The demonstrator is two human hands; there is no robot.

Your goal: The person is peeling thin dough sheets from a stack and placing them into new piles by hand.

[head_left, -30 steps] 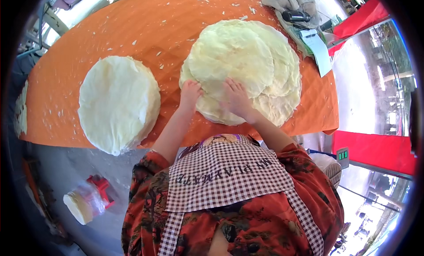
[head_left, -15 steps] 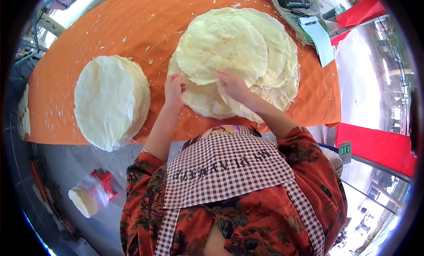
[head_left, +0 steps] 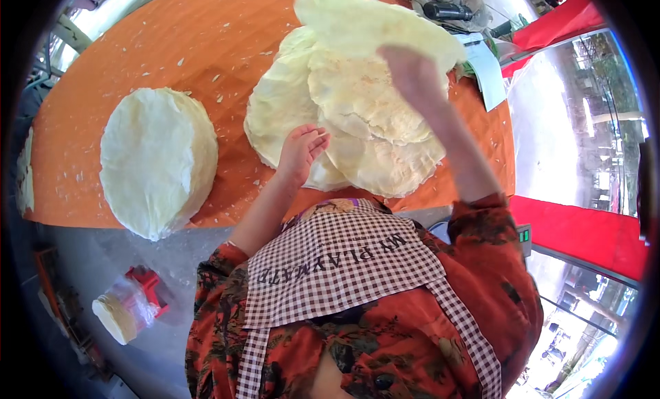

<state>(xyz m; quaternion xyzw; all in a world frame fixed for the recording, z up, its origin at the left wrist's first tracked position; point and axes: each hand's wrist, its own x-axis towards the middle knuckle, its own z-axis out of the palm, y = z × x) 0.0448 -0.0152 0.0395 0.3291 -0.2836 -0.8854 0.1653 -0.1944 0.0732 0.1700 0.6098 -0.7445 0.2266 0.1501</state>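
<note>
A thin, pale round flatbread [head_left: 371,20] is raised in a blur over the far side of a loose pile of flatbreads [head_left: 275,117]. My right hand [head_left: 412,72], smeared by motion, grips its near edge. Over the near part of the pile, my left hand [head_left: 304,151] has its fingers curled together; whatever they may hold is too small to make out. The sheets beneath overlap unevenly, fanned out to the left and right. A taller, neat stack of similar flatbreads [head_left: 155,162] stands to the left, apart from both hands.
An orange cloth [head_left: 227,48] covers the table, dotted with pale flakes. At the far right lie a black cylinder [head_left: 447,12] and a pale blue sheet [head_left: 487,76]. A bagged stack of pale rounds [head_left: 117,316] sits beside a red object [head_left: 146,289] below, at left.
My right hand has swung away and to the right, lifting the top flatbread and shifting it toward the far side. My left hand has moved right, over the pile.
</note>
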